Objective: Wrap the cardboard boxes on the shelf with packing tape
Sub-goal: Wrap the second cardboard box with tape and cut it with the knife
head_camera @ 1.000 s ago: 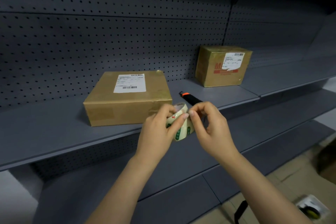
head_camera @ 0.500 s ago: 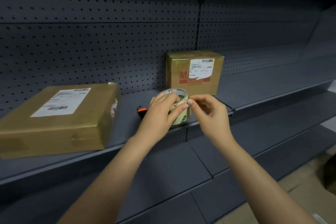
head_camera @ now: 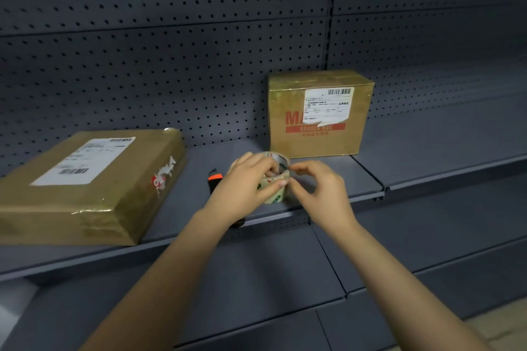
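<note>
On my feed: both forearms bare up to the frame edge, left hand (head_camera: 247,183) and right hand (head_camera: 322,191) bare too, nails short and plain

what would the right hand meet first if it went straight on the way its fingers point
The tape roll gripped by the left hand; the right hand points left at its side, apparently at or near contact.

Single cam, head-worn, wide-angle. Faces fwd & down at shelf (head_camera: 413,162) from close up; pegboard wall (head_camera: 171,65) far, lower shelf (head_camera: 256,279) near, at bottom. Left hand (head_camera: 245,182) & right hand (head_camera: 319,191) mid-frame, forearms at bottom edge.
</note>
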The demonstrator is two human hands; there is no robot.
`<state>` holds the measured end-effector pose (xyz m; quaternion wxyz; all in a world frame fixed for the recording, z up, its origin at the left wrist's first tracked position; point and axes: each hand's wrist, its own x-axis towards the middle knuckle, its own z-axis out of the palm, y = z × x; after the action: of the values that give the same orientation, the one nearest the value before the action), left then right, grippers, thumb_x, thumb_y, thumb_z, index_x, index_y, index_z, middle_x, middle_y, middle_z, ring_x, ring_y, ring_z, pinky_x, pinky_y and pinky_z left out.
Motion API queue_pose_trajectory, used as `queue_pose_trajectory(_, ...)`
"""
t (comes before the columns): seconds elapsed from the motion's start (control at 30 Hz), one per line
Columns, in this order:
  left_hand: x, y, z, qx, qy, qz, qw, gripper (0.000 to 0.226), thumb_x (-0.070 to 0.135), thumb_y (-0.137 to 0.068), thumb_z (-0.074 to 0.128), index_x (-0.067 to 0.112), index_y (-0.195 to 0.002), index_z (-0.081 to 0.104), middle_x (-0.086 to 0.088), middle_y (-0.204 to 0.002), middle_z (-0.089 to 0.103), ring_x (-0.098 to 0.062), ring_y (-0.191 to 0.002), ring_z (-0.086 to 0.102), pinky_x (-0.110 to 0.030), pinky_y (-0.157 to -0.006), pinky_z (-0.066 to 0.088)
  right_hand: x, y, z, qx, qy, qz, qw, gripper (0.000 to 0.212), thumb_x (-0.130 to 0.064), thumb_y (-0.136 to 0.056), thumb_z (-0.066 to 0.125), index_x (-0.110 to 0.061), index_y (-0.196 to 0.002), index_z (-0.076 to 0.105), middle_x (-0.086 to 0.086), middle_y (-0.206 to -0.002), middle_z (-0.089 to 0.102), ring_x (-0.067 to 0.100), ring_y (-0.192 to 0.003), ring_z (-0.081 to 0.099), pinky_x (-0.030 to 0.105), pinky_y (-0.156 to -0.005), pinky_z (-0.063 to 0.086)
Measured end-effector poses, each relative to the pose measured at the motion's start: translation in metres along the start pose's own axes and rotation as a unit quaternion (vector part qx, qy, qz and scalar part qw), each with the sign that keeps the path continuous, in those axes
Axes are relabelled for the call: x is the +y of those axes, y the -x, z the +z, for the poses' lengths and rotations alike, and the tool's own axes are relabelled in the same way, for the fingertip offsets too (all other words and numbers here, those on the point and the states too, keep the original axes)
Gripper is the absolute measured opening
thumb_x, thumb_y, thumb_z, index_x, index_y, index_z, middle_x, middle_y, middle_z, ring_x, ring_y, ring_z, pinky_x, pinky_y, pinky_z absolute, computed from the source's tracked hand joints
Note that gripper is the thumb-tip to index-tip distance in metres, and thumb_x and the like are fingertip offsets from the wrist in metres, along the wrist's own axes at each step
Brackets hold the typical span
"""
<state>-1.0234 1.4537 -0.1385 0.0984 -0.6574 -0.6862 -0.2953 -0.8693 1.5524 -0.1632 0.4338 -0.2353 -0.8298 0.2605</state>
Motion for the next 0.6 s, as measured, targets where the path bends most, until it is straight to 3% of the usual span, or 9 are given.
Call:
queue_pose_trajectory(0.17, -0.008, 0.029, -0.036, 0.05, -0.069, 0.013, 0.996, 0.018, 0.036, -0.093, 0.059, 0.018, -0.094, 0.06, 0.006, -0.088, 0.056, -0.014, -0.087, 0.045, -0.031, -0.08, 0.039, -0.028, -0.008, 0.005, 0.0, 0.013, -0.096, 0.995, 0.007, -0.009, -0.086, 0.07, -0.011, -0.092, 0.068, -0.004, -0.09, 0.064, 0.015, -0.088, 0.061, 0.024, -0.079, 0.048)
queue_pose_trajectory(0.37, -0.037, 0.093, -0.098, 0.108, -0.111, -0.014, 0.988, 0.019, 0.033, -0.092, 0.052, 0.017, -0.087, 0.061, 0.005, -0.083, 0.057, -0.015, -0.083, 0.048, -0.024, -0.081, 0.036, -0.083, -0.004, 0.052, -0.036, 0.002, -0.155, 0.987, 0.006, -0.011, -0.085, 0.071, -0.014, -0.087, 0.067, -0.005, -0.085, 0.063, 0.012, -0.082, 0.057, 0.02, -0.076, 0.044)
queue_pose_trajectory(0.6, -0.08, 0.157, -0.157, 0.123, -0.13, -0.026, 0.984, 0.019, 0.031, -0.093, 0.054, 0.015, -0.087, 0.062, 0.005, -0.084, 0.057, -0.018, -0.082, 0.051, -0.032, -0.075, 0.043, -0.147, 0.014, 0.119, -0.078, -0.013, -0.178, 0.981, 0.004, -0.015, -0.086, 0.068, -0.013, -0.089, 0.067, -0.013, -0.087, 0.054, 0.004, -0.087, 0.052, 0.01, -0.078, 0.036)
